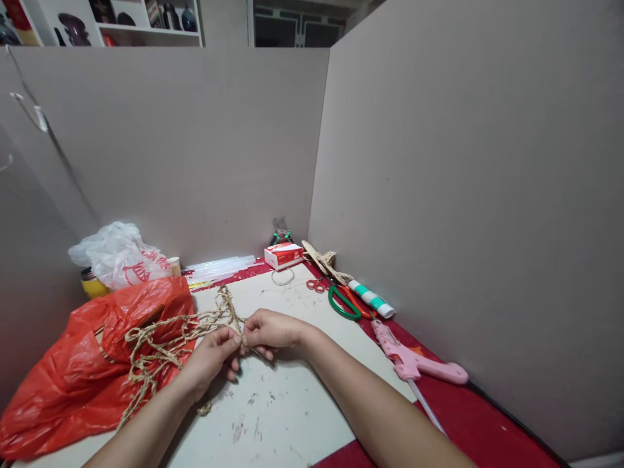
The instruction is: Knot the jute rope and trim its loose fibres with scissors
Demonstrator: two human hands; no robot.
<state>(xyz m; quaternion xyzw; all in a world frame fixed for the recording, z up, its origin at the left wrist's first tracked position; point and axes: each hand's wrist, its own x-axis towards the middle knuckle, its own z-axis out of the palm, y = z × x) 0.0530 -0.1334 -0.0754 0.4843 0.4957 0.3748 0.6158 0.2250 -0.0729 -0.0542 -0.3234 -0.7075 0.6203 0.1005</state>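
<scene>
**A close pinch on the rope (233, 312)**

The left hand (214, 354) and right hand (268, 329) are together, thumbs and fingers pinching the rope just above a board (292, 416). Whether there is a knot or a loose end beneath the fingertips, I cannot tell. Loose loops trail left over a red bag (58, 370).

To work this spot well, the left hand would probably do best as a steady anchor, with the right turning or drawing the strand in short, even pulls. Rough fibre like this could fray if twisted hard, and the loops on the bag may tangle, so some slack seems wise.

The board is stained and lies on a red counter (487, 426). Along the counter's back, left to right, are a white bag (117, 257), clear sticks (219, 266) and a small box (283, 258); then scissors (344, 313) and a pink glue gun (407, 363) run down the right side. Grey partitions (195, 149) box in the corner, with a shelf (151, 29) beyond them at upper left.
</scene>
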